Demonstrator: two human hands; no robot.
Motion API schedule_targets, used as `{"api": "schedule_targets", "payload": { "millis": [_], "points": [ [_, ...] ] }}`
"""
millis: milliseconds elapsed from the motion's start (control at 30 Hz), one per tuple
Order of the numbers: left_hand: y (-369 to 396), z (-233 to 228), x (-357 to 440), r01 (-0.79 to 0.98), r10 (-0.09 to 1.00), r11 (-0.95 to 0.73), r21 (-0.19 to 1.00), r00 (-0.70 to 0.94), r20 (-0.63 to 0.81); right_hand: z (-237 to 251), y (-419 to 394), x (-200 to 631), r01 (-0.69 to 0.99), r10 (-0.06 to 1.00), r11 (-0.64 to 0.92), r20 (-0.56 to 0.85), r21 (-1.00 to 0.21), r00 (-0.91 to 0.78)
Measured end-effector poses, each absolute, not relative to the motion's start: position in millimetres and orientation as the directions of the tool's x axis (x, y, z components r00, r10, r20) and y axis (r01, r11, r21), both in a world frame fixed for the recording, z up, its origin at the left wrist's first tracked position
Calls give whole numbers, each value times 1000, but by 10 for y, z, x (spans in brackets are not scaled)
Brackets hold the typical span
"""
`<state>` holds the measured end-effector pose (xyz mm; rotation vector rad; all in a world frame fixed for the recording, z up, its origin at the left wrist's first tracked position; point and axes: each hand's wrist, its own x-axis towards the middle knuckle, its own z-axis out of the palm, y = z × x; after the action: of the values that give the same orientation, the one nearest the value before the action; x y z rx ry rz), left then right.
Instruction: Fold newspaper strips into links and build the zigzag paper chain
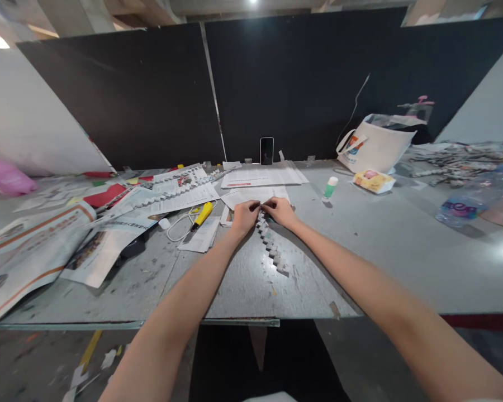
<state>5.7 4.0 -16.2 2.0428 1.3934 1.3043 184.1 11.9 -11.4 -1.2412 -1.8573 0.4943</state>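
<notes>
My left hand point(243, 216) and my right hand point(280, 211) meet at the middle of the grey table point(381, 251), both pinching the far end of a folded paper chain point(271, 248). The chain is a zigzag of small grey-white newspaper folds and runs from my fingers toward me along the tabletop. Under my hands lie loose newspaper sheets point(255, 195). A second, longer folded chain point(176, 191) lies on papers to the left.
A yellow-handled cutter point(203, 215) with a white cable, a glue stick point(330, 188), a phone point(267, 151) propped against the black wall, a tote bag point(375, 146), a snack packet point(373, 181), a water bottle point(469, 202) and spread newspapers point(33, 240) are around.
</notes>
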Motion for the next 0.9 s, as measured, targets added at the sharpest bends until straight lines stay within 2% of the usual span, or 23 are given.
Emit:
{"api": "schedule_targets", "payload": {
  "millis": [200,433,567,700,900],
  "points": [
    [50,-151,68,346,907,-400,849,14,421,-113,132,1838,587,862,478,478,-654,-170],
    [96,-156,23,237,936,-351,906,57,347,-147,134,1847,576,830,532,516,-621,-212],
    [127,-167,-7,163,945,-325,931,33,324,-174,158,1843,539,825,548,522,-640,-217],
    [132,-159,-13,83,964,-258,962,-40,262,-188,195,1840,558,854,504,478,-659,-206],
    [139,-165,-18,26,976,-211,977,-50,212,-138,161,1859,540,849,528,405,-655,-339]
  ]
}}
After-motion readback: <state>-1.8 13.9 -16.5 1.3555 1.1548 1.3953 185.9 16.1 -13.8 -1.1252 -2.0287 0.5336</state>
